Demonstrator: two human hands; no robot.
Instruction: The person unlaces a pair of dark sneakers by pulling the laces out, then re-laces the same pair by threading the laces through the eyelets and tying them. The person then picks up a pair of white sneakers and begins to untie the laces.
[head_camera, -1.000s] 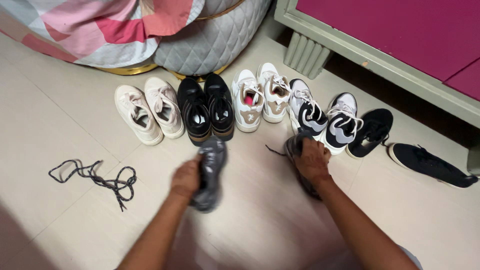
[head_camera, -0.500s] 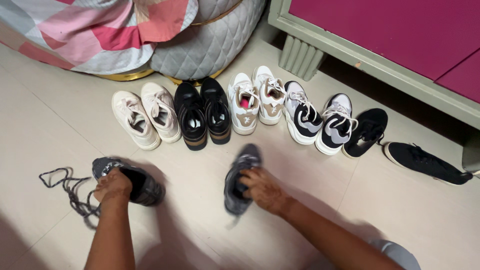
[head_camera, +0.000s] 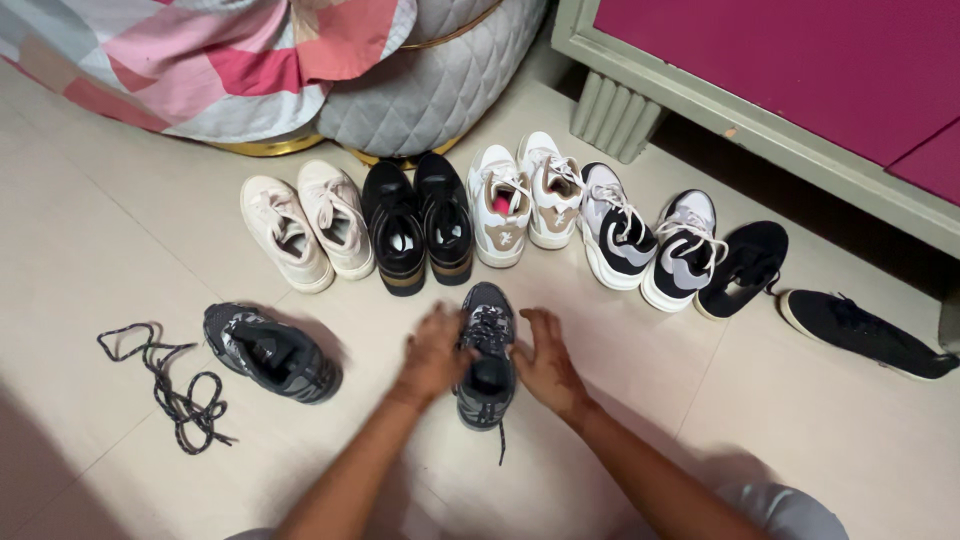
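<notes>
Pale tiled floor (head_camera: 120, 230) | left hand (head_camera: 432, 355) and right hand (head_camera: 545, 360), fingers spread, cup a grey laced sneaker (head_camera: 487, 352) between them | unlaced mate (head_camera: 270, 352) and loose lace (head_camera: 170, 385) further left | steadying both sides evenly would help.

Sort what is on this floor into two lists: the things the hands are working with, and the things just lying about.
In hand:
- grey shoe, flanked by the left hand and right hand
- its grey mate, set down to the left
- loose lace on the tiles

Lying about:
- row of shoe pairs by the wall
- black shoe set apart
- quilted pouffe
- pink patterned blanket
</notes>
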